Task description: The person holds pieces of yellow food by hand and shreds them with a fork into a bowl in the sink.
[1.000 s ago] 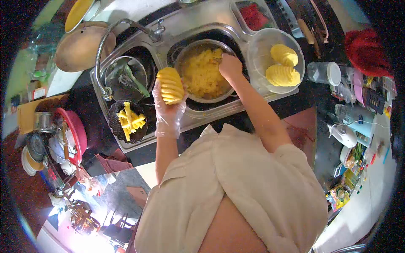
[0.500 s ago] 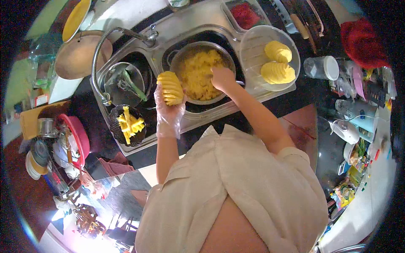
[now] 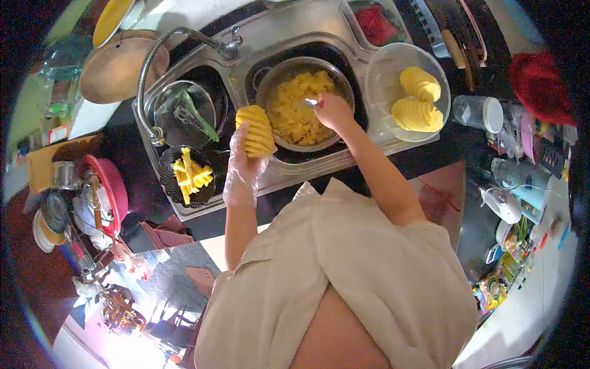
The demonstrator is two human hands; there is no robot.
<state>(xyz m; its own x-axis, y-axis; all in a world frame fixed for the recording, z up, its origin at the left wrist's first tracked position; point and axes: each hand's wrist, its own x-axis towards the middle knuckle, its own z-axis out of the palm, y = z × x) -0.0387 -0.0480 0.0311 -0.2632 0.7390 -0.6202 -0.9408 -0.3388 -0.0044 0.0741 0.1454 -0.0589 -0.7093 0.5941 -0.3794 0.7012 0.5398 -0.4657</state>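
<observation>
My left hand (image 3: 244, 175), in a clear plastic glove, is wrapped round a peeled pineapple (image 3: 257, 132) with slanting grooves cut in it. It holds the fruit upright at the left rim of a metal pot (image 3: 263, 92) in the sink. Yellow shredded pineapple (image 3: 301, 126) fills the pot. Above it, my bare right hand (image 3: 335, 114) is closed on a small tool with a shiny metal end (image 3: 311, 103); the fingers hide most of it. Two more peeled pineapples (image 3: 420, 84) lie on a translucent round tray (image 3: 381, 71) at the right.
A coiled faucet (image 3: 144, 80) arches over the left basin, where a bowl (image 3: 161, 114) holds a green-handled thing. Pineapple strips (image 3: 190, 175) sit in a black basket (image 3: 169, 163) at the lower left. Behind stands a container of red stuff (image 3: 375, 26). A lidded jar (image 3: 476, 112) is at right.
My right hand has lifted and turned, so the tool's metal end now shows above the shredded pineapple. The pineapple in my left hand has tilted slightly. The whole view has shifted a little.
</observation>
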